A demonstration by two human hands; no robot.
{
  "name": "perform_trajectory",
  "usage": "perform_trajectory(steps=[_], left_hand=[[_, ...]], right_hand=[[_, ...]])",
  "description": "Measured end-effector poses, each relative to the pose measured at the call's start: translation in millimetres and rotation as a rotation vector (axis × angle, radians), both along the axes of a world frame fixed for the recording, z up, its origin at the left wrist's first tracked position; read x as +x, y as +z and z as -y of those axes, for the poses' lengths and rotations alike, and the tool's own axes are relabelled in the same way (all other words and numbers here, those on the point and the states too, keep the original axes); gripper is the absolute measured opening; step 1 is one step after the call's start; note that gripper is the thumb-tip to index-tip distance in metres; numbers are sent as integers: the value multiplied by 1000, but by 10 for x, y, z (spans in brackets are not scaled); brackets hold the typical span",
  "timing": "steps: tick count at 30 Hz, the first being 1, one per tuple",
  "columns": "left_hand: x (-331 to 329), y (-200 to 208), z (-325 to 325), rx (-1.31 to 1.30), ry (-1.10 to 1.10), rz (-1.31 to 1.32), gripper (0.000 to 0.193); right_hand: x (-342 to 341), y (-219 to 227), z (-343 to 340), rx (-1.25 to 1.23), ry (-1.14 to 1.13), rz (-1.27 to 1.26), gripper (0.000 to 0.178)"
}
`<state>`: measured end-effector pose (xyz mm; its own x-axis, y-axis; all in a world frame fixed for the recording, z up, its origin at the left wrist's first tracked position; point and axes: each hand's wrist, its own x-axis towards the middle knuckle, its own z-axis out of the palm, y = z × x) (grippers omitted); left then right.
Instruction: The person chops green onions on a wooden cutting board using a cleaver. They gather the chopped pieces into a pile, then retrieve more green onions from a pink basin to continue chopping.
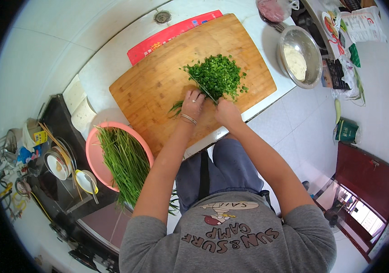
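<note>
A large wooden cutting board (158, 68) lies on the white counter. On its right half is a heap of finely chopped green chives (219, 73). My right hand (227, 112) is closed round the handle of a kitchen knife (203, 89); its blade, seen nearly edge-on, stands at the left side of the heap. Just left of the blade, my left hand (192, 104), with a ring and bracelets, presses a small bunch of uncut chives (176, 107) to the board. Its fingers are curled, and their tips are partly hidden.
A pink basin (92, 154) full of long chives (126, 159) stands left of the board. Beyond the board's right end is a metal bowl (313, 68) with pale dough (296, 63). A red sheet (140, 51) sticks out behind the board. Bowls and chopsticks (69, 159) are at the far left.
</note>
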<state>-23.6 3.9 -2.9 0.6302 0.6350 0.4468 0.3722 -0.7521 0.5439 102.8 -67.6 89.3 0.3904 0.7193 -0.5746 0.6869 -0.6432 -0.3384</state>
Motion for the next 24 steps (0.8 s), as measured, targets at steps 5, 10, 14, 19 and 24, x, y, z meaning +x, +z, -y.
perform_trajectory(steps=[5, 10, 14, 19, 24], left_hand=[[-12, -8, 2, -55, -2, -40, 18], [-17, 32, -17, -73, -13, -39, 21], [9, 132, -12, -89, -37, 40, 25], [28, 157, 65, -125, 42, -3, 29], [149, 442, 189, -174, 94, -96, 39]], right_hand=[[-36, -28, -135, -11, 28, 0, 16], [-32, -105, -506, 56, 68, -51, 16], [99, -390, -595, 242, 30, -81, 16], [369, -81, -231, 413, -11, -90, 18], [445, 23, 51, 434, -86, -126, 20]])
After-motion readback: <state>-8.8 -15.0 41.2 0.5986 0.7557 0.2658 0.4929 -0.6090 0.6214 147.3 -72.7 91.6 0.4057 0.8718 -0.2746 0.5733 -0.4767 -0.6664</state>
